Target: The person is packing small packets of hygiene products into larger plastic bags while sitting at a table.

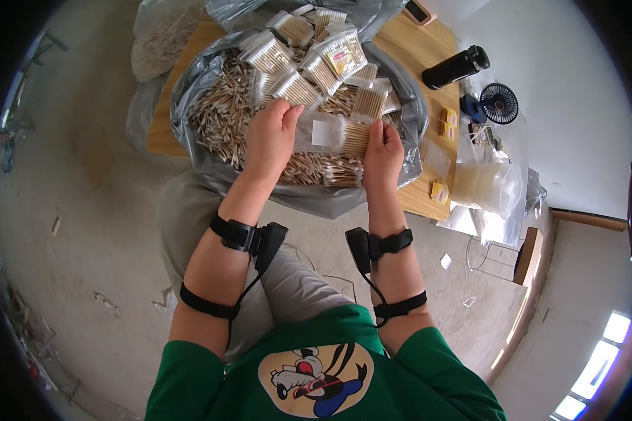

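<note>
My 2 hands pinch the clear bag at upper centre: left hand on its left end, right hand on its right. It lies lengthwise between them, swab bundle nearer my right.

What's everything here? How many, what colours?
Liner bag: one, grey, on the table
Table: one, light wood, beneath the bag
Loose cotton swabs: countless, tan with white tips, inside
Packed swabs: several packets, clear and tan, on top
Held packet: one, clear, between the hands
Flask: one, black, table's right
Fan: one, dark, near the flask
Small packs: about three, yellow, table's right
Shirt: one, green, bottom
Straps: four, black, forearms
Left hand: one, bare, packet's left
Right hand: one, bare, packet's right
</note>
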Demonstrator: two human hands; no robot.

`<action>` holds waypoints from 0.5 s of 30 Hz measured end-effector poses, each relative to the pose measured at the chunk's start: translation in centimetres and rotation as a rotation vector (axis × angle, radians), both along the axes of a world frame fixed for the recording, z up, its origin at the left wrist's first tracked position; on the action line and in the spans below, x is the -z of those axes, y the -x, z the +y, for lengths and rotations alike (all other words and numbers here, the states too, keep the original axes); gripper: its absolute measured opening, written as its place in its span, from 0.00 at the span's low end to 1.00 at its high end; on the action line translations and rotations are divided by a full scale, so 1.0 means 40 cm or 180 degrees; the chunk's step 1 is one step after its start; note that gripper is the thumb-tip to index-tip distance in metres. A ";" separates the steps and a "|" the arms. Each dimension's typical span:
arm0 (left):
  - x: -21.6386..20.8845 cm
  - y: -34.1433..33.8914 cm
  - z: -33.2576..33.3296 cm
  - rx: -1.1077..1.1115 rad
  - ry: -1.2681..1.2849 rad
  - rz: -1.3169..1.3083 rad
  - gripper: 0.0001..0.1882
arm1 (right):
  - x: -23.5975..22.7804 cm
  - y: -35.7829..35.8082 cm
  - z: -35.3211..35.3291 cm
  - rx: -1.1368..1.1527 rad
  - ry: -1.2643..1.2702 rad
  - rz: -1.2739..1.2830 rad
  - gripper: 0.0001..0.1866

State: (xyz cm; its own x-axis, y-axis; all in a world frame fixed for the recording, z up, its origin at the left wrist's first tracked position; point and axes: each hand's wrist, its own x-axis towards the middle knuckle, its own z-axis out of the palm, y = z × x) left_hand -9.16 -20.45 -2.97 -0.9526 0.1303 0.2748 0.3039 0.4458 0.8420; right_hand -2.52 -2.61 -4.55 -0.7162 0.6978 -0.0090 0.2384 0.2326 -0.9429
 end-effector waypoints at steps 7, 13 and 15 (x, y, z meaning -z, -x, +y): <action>-0.010 0.005 -0.009 -0.0251 0.0181 0.0260 0.13 | 0.011 -0.010 0.015 0.0169 -0.0395 0.0137 0.17; -0.033 0.022 -0.040 -0.0085 0.0446 0.0515 0.12 | -0.045 -0.020 0.012 -0.0227 -0.1223 -0.0092 0.12; -0.054 0.011 -0.037 -0.0016 0.0526 0.0795 0.12 | -0.044 -0.020 0.014 -0.0291 -0.2272 0.0079 0.10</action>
